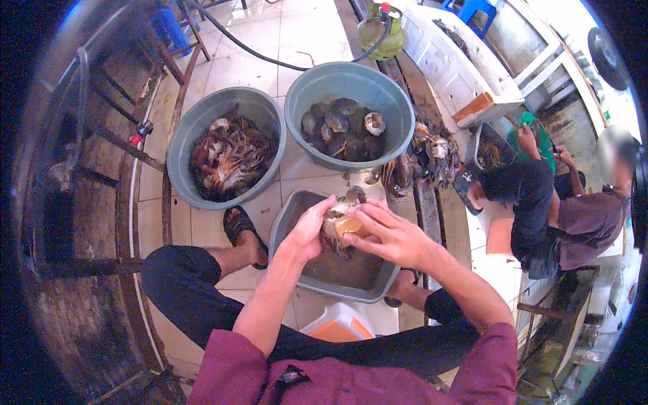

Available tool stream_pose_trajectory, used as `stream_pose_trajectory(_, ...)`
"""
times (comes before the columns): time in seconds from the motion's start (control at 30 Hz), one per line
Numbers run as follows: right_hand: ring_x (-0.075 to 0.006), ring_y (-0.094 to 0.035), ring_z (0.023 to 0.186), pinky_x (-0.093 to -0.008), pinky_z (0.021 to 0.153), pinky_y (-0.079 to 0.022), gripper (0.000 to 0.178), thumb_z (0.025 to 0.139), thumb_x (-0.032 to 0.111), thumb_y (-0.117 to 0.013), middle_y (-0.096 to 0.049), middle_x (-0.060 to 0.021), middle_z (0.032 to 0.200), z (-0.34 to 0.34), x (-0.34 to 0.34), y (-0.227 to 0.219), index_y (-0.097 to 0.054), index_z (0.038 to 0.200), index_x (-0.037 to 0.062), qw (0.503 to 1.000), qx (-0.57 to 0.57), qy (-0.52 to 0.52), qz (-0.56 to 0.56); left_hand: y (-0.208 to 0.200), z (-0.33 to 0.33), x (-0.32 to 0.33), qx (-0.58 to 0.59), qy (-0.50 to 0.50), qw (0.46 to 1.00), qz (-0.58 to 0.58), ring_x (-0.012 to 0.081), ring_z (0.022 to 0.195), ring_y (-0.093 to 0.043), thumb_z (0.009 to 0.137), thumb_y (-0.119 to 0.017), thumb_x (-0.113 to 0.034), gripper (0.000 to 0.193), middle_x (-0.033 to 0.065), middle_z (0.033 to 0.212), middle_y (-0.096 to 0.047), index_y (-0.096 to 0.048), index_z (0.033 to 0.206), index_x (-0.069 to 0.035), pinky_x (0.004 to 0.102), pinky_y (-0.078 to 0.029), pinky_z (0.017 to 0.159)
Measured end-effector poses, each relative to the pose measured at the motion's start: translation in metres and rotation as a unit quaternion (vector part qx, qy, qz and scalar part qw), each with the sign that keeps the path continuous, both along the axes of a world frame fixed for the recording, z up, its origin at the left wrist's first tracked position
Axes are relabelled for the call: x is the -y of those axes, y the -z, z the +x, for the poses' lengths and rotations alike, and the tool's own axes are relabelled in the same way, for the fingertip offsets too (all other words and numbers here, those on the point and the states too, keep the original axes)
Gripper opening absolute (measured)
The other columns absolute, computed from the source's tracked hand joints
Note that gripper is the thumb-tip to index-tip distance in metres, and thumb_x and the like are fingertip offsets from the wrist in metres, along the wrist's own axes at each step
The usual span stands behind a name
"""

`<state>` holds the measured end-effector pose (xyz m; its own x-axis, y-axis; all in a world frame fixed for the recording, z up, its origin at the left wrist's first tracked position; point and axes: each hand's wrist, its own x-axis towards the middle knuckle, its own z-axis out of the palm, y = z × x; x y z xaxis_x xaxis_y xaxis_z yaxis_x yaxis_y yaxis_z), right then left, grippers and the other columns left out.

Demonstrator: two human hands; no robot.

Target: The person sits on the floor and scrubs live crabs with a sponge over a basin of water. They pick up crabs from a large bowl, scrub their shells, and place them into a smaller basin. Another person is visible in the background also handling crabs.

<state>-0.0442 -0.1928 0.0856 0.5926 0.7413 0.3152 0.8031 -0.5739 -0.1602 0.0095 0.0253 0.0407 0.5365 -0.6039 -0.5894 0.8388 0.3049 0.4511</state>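
Observation:
Over a grey basin (388, 287) of murky brown water, both my hands work on one crab (335, 214). My left hand (309, 228) is closed around the crab's left side. My right hand (391, 236) grips a tan block (348, 225), perhaps a scrubbing brush, pressed against the crab; its underside is hidden. Beyond the basin stands a round grey-blue tub (297, 111) with several dark crab shells (337, 121) in water. To its left, another round tub (177, 165) holds a heap of crab pieces with legs (229, 158).
A pile of crabs (435, 154) lies right of the tubs, by a floor channel. Behind are a green gas cylinder (381, 37) with a black hose and a white foam box (449, 61). At right another person (574, 209) sits handling something green. A white-and-orange container (341, 322) is near my legs.

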Motion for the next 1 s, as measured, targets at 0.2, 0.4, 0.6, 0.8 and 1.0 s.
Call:
stream_pose_trajectory(0.2, -0.0402, -0.052, 0.122, -0.0511, 0.104, -0.044, 0.057, 0.075, 0.013, -0.061, -0.051, -0.0208, 0.132, -0.001, -0.004, -0.004, -0.057, 0.132, 0.0156, 0.999, 0.029, -0.004, 0.020, 0.003, -0.001, 0.002, -0.024, 0.001, 1.000, 0.001, 0.0203, 0.096, -0.067, 0.102, -0.043, -0.035, 0.038, 0.0085, 0.112, -0.067, -0.058, 0.120, -0.006, 0.0380, -0.053, 0.086)
stream_pose_trajectory(0.4, -0.0393, -0.053, 0.120, -0.0496, 0.102, -0.046, 0.055, 0.077, 0.016, -0.060, -0.051, -0.0201, 0.133, 0.002, -0.005, -0.002, -0.057, 0.132, 0.0176, 0.999, 0.044, 0.006, 0.007, 0.016, 0.004, -0.002, 0.001, -0.015, 0.999, -0.033, 0.0204, 0.098, -0.065, 0.103, -0.041, -0.035, 0.039, 0.0084, 0.114, -0.066, -0.059, 0.119, -0.005, 0.0378, -0.052, 0.089)
stream_pose_trajectory(0.6, -0.0397, -0.050, 0.123, -0.0507, 0.105, -0.044, 0.056, 0.081, 0.020, -0.054, -0.050, -0.0187, 0.133, 0.006, -0.005, -0.002, -0.052, 0.136, 0.0186, 0.999, 0.017, 0.003, -0.031, 0.014, 0.003, -0.001, -0.027, -0.024, 0.997, -0.070, 0.0216, 0.104, -0.064, 0.103, -0.040, -0.038, 0.041, 0.0074, 0.116, -0.066, -0.060, 0.118, -0.006, 0.0406, -0.049, 0.094)
stream_pose_trajectory(0.8, -0.0401, -0.046, 0.127, -0.0500, 0.107, -0.040, 0.054, 0.079, 0.012, -0.055, -0.048, -0.0192, 0.133, 0.012, 0.025, 0.014, -0.056, 0.132, 0.0207, 0.993, -0.068, 0.075, -0.061, 0.061, 0.004, -0.004, -0.005, -0.030, 0.999, -0.016, 0.0216, 0.102, -0.063, 0.104, -0.037, -0.039, 0.043, 0.0075, 0.112, -0.065, -0.059, 0.119, -0.006, 0.0396, -0.051, 0.091)
stream_pose_trajectory(1.0, -0.0415, -0.049, 0.122, -0.0443, 0.099, -0.048, 0.070, 0.064, -0.008, -0.060, -0.049, -0.0225, 0.135, -0.034, 0.036, 0.047, -0.060, 0.130, 0.0140, 0.976, -0.142, 0.163, -0.018, 0.257, -0.034, -0.021, -0.048, -0.093, 0.994, 0.041, 0.0253, 0.108, -0.062, 0.101, -0.048, -0.035, 0.038, 0.0081, 0.115, -0.064, -0.055, 0.125, -0.006, 0.0417, -0.049, 0.097)
